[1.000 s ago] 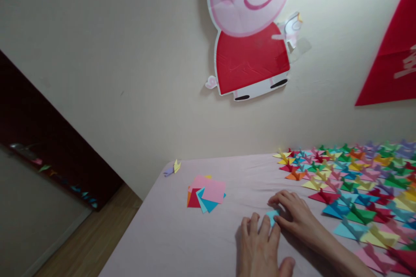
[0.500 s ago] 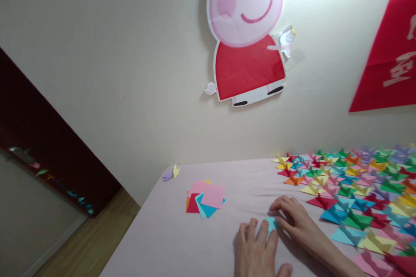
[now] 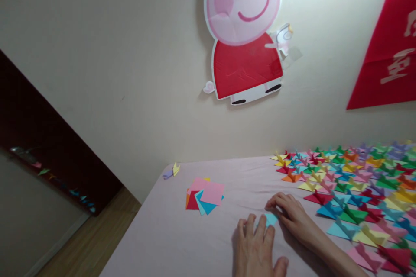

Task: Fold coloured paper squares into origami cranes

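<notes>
A small light-blue piece of paper (image 3: 271, 219) lies on the pink-covered table between my hands. My left hand (image 3: 255, 242) is palm down with its fingers spread, and its fingertips rest on the paper's left side, hiding part of it. To the right, my right hand (image 3: 290, 214) is bent over the tabletop. Its index finger reaches past the paper's far edge while the thumb is by the right edge, leaving a gap between them. Whether the paper is folded, I cannot tell.
Loose square papers (image 3: 211, 194) fan out at the left. Two small folded pieces, one yellow (image 3: 176, 169) and one purple (image 3: 168, 175), sit at the far left corner. Rows of colourful folded paper cranes (image 3: 354, 215) cover the right side. A wall (image 3: 156, 108) stands behind.
More of the light-blue paper shows between my hands. My right hand's fingers have shifted slightly away from it, and the whole view has moved a little.
</notes>
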`<state>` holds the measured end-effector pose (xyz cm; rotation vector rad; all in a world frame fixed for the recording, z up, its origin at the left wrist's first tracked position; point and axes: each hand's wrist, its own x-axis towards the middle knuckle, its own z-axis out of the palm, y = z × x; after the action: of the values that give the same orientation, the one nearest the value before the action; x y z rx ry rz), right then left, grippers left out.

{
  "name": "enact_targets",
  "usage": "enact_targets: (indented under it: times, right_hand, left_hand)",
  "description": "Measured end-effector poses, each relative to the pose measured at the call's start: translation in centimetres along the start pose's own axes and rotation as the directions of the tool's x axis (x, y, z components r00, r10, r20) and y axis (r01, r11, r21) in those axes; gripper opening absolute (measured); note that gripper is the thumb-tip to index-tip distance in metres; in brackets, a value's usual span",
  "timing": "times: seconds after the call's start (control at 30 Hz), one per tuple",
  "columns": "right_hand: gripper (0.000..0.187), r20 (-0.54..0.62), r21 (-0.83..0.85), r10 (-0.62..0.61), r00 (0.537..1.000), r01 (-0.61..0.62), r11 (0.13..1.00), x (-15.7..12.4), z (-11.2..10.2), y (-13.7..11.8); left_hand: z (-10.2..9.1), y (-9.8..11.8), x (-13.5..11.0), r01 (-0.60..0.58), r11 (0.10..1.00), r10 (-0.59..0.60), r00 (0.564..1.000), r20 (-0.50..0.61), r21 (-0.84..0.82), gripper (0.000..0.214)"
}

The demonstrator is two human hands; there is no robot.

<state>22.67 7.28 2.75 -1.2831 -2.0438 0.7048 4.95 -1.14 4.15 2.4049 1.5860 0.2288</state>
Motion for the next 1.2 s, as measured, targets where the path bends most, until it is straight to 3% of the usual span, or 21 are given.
enact_targets:
  times: [0.23, 0.4, 0.6, 0.7, 0.87, 1.0, 1.2]
  right_hand:
    - [0.022, 0.008, 0.001, 0.015, 1.0, -0.015, 1.0, 0.1, -0.1, -0.2]
    - [0.023, 0.01, 0.007, 0.021, 1.0, -0.021, 1.0, 0.1, -0.3, -0.5]
    - [0.023, 0.02, 0.021, 0.016, 1.0, -0.017, 1.0, 0.1, -0.2, -0.4]
    - [0.023, 0.018, 0.026, 0.022, 1.0, -0.023, 0.999, 0.1, -0.2, -0.3]
    - [0.022, 0.006, 0.027, 0.02, 1.0, -0.02, 0.999, 0.1, 0.0, -0.1]
    - [0.022, 0.0, 0.02, 0.023, 1.0, -0.023, 1.0, 0.1, -0.1, -0.1]
    - [0.025, 0.015, 0.007, 0.029, 0.999, -0.03, 1.0, 0.2, -0.3, -0.3]
  left_hand:
    - [1.1, -0.3, -0.3, 0.077, 0.994, -0.07, 0.992, -0.104, 0.073, 0.057]
    - [2.3, -2.0, -1.1, 0.048, 0.996, -0.037, 0.988, -0.149, 0.071, 0.065]
    - [2.7, -3.8, -1.8, 0.117, 0.988, -0.093, 0.972, -0.215, 0.104, 0.061]
    - [1.8, -3.2, -1.4, 0.069, 0.992, -0.044, 0.976, -0.212, 0.11, 0.058]
    - [0.9, 0.0, 0.7, -0.038, 0.992, 0.052, 0.992, -0.114, 0.12, 0.053]
    - [1.7, 1.4, 1.6, 0.024, 0.995, -0.018, 0.998, -0.054, 0.102, 0.053]
    - [2.0, 0.9, 0.3, 0.122, 0.987, -0.116, 0.992, -0.058, 0.107, 0.061]
